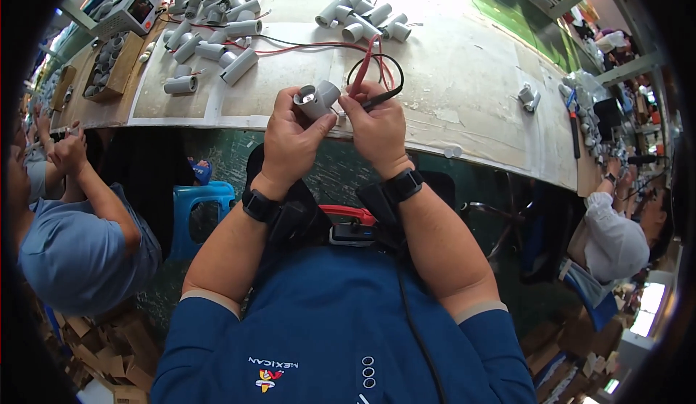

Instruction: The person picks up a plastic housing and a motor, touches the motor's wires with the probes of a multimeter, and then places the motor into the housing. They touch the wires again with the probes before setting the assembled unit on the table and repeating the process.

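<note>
My left hand (293, 137) is closed around a grey plastic tube fitting (317, 102), held just above the table's near edge. Its round open end faces up and shows metal inside. Close on its right, my right hand (380, 130) grips a red test probe (360, 76) and a black test probe (383, 98) together. The red one stands nearly upright; the black one slants across the fingers. The probe tips are too small and covered to tell whether they touch the fitting.
Red and black leads (304, 44) run left over the table (449, 78) toward a white meter box (129, 13). Grey fittings lie in piles (217, 13) at far left and far middle (366, 16). A cardboard box (114, 67) holds more. People sit on both sides; a blue stool (203, 212) stands left.
</note>
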